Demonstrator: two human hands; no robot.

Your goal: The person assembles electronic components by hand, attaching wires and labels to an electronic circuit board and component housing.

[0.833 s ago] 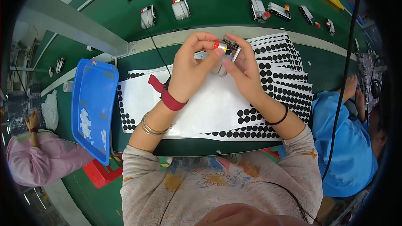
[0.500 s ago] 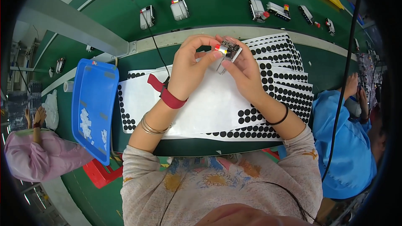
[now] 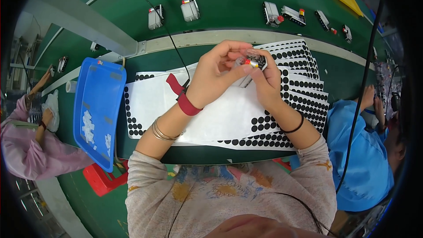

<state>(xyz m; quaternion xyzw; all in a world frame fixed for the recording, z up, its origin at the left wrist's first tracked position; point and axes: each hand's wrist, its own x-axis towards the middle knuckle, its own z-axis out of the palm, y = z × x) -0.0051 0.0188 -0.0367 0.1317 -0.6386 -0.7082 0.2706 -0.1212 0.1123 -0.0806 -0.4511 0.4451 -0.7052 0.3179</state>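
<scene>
The fingers [image 3: 229,55] of the left hand [image 3: 211,77] curl in toward the fingers of the right hand [image 3: 266,79], and between the two sets sits a small electronic part [image 3: 254,59], dark with a clear top and a red-and-silver bit at its left end. The left thumb and forefinger pinch the part from the left; the right fingertips close on it from the right and from beneath, so both hands grip it at once, raised above the bench. Just below the fingers and under both wrists lie white sheets of round black stickers [image 3: 299,101], fanned out one over another; the nearest sheet is mostly bare in the middle, with dots left along its edges. A red wrist strap [image 3: 184,101] circles the left wrist, and a black coiled cord [image 3: 167,31] runs up and away from it over the green bench [image 3: 229,4]. Thin metal bangles [image 3: 161,131] sit lower on the left forearm, a black band [image 3: 294,127] on the right wrist. Well to the left of the fingers stands a blue tray [image 3: 99,105] holding small white pieces. Beyond the fingers, across a pale rail, several small grey devices [image 3: 189,9] rest on the green belt. Other people sit at both sides.
</scene>
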